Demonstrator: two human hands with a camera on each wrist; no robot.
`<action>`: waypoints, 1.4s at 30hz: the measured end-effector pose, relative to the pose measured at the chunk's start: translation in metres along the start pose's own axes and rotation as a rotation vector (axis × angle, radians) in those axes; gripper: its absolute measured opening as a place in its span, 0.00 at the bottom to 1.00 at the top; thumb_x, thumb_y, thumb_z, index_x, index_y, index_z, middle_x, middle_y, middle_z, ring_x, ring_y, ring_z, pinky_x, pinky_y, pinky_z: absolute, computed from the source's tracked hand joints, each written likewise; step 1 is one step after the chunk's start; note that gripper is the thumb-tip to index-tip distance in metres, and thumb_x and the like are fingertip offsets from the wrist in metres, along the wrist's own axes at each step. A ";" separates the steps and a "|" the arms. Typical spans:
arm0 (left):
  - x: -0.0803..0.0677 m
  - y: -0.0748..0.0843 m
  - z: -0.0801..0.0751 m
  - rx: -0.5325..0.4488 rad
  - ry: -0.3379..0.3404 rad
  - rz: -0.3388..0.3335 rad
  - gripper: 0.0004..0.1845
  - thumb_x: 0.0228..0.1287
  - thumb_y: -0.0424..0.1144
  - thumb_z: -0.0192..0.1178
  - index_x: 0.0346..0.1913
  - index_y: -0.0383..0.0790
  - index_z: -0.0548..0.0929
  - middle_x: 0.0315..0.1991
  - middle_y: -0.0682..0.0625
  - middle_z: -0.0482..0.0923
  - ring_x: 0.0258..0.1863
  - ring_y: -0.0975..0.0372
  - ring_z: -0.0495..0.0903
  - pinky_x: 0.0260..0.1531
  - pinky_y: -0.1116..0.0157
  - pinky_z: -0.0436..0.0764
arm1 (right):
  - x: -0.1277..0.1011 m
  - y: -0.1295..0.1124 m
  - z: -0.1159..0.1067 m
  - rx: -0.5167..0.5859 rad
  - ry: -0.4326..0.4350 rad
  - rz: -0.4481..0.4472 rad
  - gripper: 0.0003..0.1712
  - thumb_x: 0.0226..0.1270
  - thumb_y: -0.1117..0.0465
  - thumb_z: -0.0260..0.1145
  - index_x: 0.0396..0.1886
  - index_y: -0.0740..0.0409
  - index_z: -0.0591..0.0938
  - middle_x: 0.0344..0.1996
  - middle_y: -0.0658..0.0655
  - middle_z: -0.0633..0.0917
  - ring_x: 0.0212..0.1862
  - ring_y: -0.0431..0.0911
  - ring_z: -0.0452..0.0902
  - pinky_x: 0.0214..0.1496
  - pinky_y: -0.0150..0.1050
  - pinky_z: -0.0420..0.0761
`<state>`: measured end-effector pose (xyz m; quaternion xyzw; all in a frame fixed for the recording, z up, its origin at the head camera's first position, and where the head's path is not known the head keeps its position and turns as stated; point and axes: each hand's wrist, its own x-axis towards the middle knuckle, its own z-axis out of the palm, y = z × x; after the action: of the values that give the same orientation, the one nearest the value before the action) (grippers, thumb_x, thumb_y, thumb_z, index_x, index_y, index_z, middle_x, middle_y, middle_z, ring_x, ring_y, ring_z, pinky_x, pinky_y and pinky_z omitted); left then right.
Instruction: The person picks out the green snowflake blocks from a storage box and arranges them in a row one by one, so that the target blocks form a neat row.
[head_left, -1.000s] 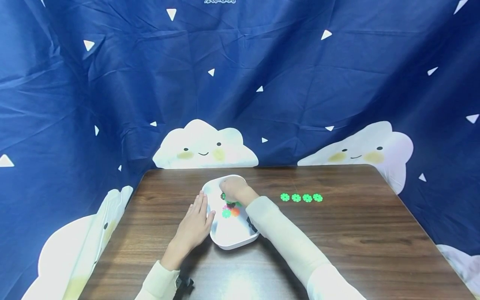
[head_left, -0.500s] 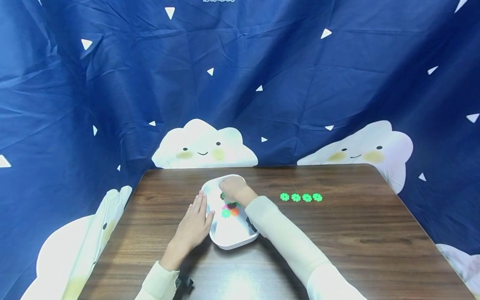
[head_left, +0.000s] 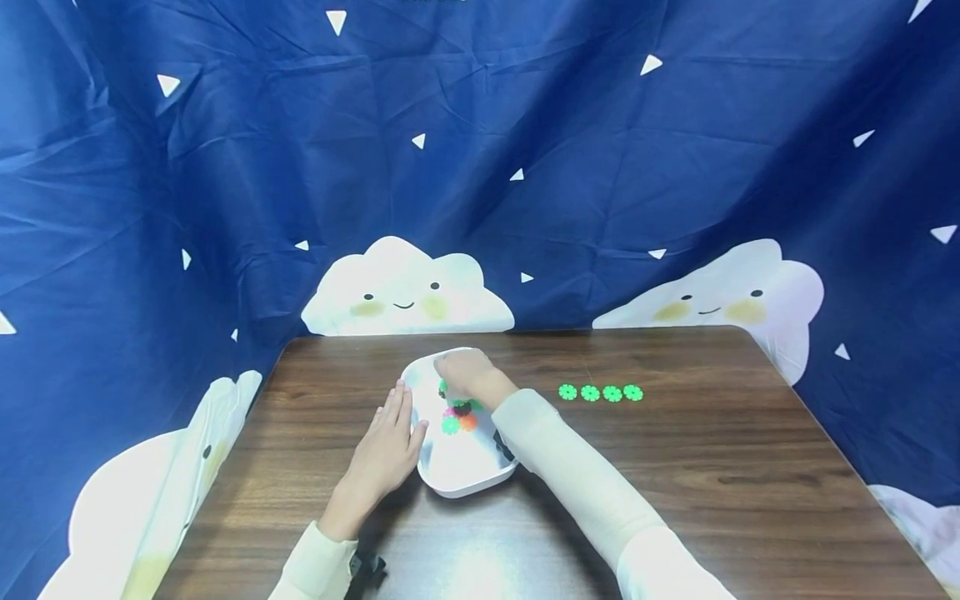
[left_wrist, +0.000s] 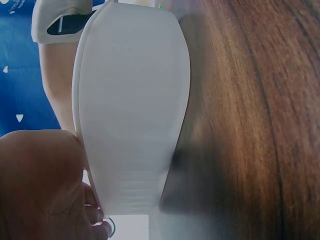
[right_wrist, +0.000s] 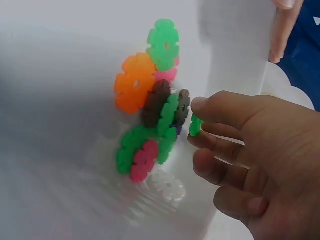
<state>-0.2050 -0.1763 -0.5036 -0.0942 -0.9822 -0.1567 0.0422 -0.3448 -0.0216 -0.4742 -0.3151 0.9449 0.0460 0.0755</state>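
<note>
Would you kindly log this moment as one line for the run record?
left hand: rests flat against tray | right hand: in tray, pinching green disc | pile: mixed discs | table: four green discs in row

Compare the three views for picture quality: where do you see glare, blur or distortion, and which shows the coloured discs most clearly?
Head view: wide-angle bending of the backdrop, a glare patch on the table, discs tiny. Left wrist view: the white tray fills the frame, soft and hazy, wood grain smeared. Right wrist view: the coloured discs are clearest, though the tray's near side blurs and the right hand is slightly soft.
</note>
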 end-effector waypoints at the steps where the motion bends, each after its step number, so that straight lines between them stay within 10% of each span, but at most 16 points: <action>1: 0.000 0.000 0.000 0.001 -0.001 -0.001 0.37 0.78 0.54 0.39 0.77 0.30 0.49 0.79 0.38 0.42 0.79 0.49 0.45 0.75 0.47 0.55 | -0.001 0.000 -0.002 0.001 0.001 -0.002 0.15 0.62 0.51 0.70 0.48 0.46 0.79 0.39 0.46 0.84 0.38 0.41 0.77 0.54 0.40 0.83; 28: -0.001 0.002 -0.003 -0.002 0.002 -0.008 0.37 0.78 0.53 0.41 0.76 0.29 0.50 0.79 0.37 0.43 0.79 0.48 0.46 0.75 0.46 0.55 | -0.060 0.039 -0.034 0.090 0.172 -0.036 0.17 0.64 0.50 0.68 0.52 0.45 0.83 0.45 0.47 0.83 0.44 0.43 0.81 0.47 0.41 0.83; 42: -0.001 0.003 -0.001 0.003 0.019 -0.003 0.37 0.77 0.52 0.43 0.76 0.29 0.51 0.79 0.37 0.44 0.79 0.48 0.47 0.74 0.46 0.57 | -0.097 0.073 -0.042 0.106 0.252 -0.020 0.12 0.64 0.50 0.67 0.46 0.44 0.83 0.35 0.44 0.78 0.29 0.41 0.72 0.29 0.35 0.73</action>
<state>-0.2032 -0.1743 -0.5023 -0.0912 -0.9821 -0.1563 0.0515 -0.3162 0.0879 -0.4133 -0.3231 0.9449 -0.0449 -0.0267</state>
